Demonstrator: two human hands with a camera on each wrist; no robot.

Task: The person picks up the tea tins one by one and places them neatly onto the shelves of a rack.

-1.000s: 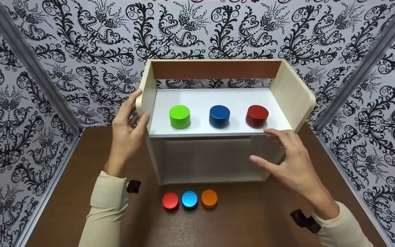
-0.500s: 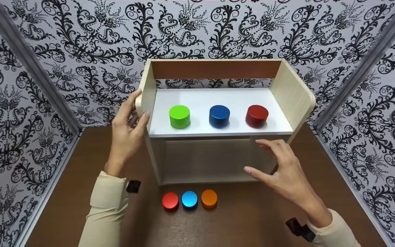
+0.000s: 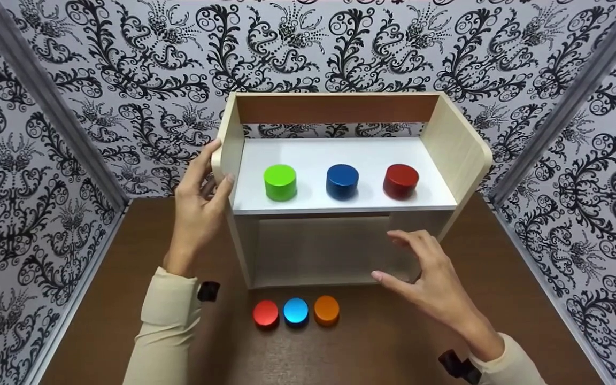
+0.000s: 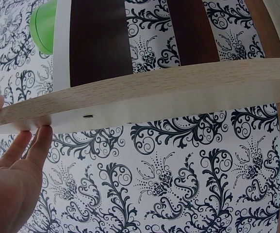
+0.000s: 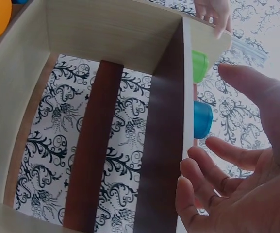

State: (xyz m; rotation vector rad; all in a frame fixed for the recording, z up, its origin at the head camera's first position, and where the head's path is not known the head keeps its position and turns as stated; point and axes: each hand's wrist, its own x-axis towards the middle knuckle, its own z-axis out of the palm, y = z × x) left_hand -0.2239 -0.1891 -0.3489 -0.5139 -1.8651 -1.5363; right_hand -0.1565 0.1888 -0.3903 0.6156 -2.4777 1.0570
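Note:
My left hand [image 3: 194,211] grips the front edge of the left side panel [image 4: 164,87] of a small wooden shelf [image 3: 460,144], thumb on one face and fingers on the other. On its white upper board stand a green cylinder [image 3: 280,182], a dark blue cylinder [image 3: 342,181] and a dark red cylinder [image 3: 400,181], spaced apart in a row. Before the lower compartment hovers my right hand [image 3: 433,286], thumb and fingers spread with nothing between them. Left of it, a red cylinder [image 3: 266,313], a light blue cylinder [image 3: 295,312] and an orange cylinder [image 3: 326,310] stand close together on the table.
The shelf stands on a brown table [image 3: 372,353], close to a wall covered in black-and-white patterned paper [image 3: 297,48]. Similar side walls [image 3: 19,176] rise at left and right. A dark red-brown slat [image 5: 93,141] crosses the back of the lower compartment.
My right hand has moved down and to the left, away from the upper board's front right corner. The left hand, the shelf and the cylinders have stayed in place.

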